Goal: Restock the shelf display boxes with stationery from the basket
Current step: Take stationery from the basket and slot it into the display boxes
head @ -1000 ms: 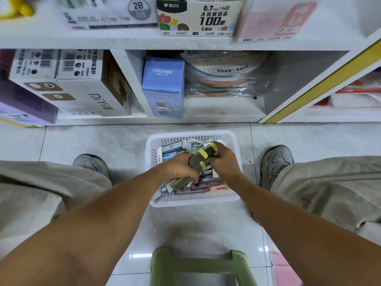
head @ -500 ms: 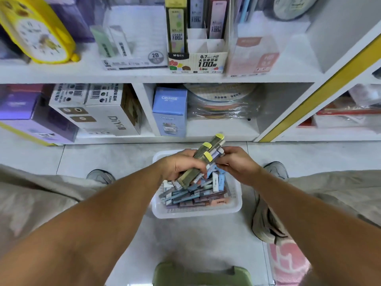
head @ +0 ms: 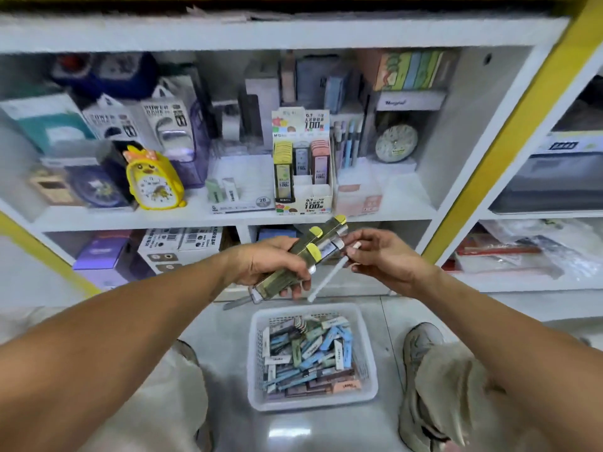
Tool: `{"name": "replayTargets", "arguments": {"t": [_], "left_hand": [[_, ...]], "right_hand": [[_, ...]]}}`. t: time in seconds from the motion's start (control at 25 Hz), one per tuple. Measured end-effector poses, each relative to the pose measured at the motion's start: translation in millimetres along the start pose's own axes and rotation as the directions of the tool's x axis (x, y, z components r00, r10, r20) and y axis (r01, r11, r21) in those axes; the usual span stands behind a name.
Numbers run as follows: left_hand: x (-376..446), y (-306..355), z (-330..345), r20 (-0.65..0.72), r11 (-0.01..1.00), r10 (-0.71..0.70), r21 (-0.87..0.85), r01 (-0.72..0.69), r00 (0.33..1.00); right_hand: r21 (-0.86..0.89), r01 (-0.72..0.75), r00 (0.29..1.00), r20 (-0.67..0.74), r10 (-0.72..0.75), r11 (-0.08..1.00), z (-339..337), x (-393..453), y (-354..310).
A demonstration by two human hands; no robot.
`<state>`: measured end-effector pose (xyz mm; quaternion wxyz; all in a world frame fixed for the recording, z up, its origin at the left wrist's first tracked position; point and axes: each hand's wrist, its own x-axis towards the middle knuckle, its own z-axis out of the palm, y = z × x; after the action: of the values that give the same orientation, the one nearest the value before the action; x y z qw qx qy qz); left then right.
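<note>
Holding a bundle of lead cases (head: pixel 303 259) in left hand (head: pixel 270 265), fingers curled round it, frame centre | right hand (head: pixel 381 259) pinches one white case (head: pixel 329 275) | display box (head: pixel 301 171) on shelf (head: pixel 228 216) above, slots partly filled | basket (head: pixel 257 363) below remains quite full; most restocking seems left.

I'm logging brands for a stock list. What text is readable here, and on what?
"POWER BANK": white packs on the upper shelf.
"0.7", "100": header and front of the lead display box.
"2B": flat white box left of it.
"100": yellow pack in that display box.
Too blurred: the cases in the left hand, basket contents, lower boxes.
</note>
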<state>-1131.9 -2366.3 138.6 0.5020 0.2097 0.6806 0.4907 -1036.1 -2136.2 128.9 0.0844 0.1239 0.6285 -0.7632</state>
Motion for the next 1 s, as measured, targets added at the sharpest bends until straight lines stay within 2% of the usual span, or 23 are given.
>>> {"name": "replayTargets", "arguments": {"t": [0.2,0.36,0.56,0.68,0.84,1.0], "left_hand": [[-28.7,64.3,1.3,-0.138,0.986,0.116,-0.106,-0.131,0.984],[-28.1,108.8,-4.7,-0.26,0.977,0.087,-0.165,-0.133,0.962],[-11.1,133.8,-20.2,-0.331,0.941,0.079,-0.288,-0.181,0.94],[-5.1,136.4,-29.4,-0.372,0.914,0.1,-0.333,-0.233,0.923],[0.8,139.1,-41.2,-0.417,0.899,0.113,-0.344,-0.272,0.902],[4.8,142.9,-45.9,-0.413,0.904,0.115,-0.334,-0.267,0.904]], "right_hand": [[-0.167,0.233,0.96,-0.117,-0.254,0.958,1.2,-8.5,-81.2],[-0.244,0.347,0.894,-0.206,-0.398,0.906,2.4,6.7,-137.2],[-0.205,0.356,0.887,-0.232,-0.398,0.912,8.0,31.6,-173.2],[-0.227,0.346,0.901,-0.189,-0.39,0.91,15.4,48.3,-170.3],[-0.093,0.366,0.921,-0.108,-0.375,0.926,16.3,65.3,-160.2],[-0.138,0.383,0.917,-0.064,-0.394,0.913,12.7,72.3,-164.1]]}}
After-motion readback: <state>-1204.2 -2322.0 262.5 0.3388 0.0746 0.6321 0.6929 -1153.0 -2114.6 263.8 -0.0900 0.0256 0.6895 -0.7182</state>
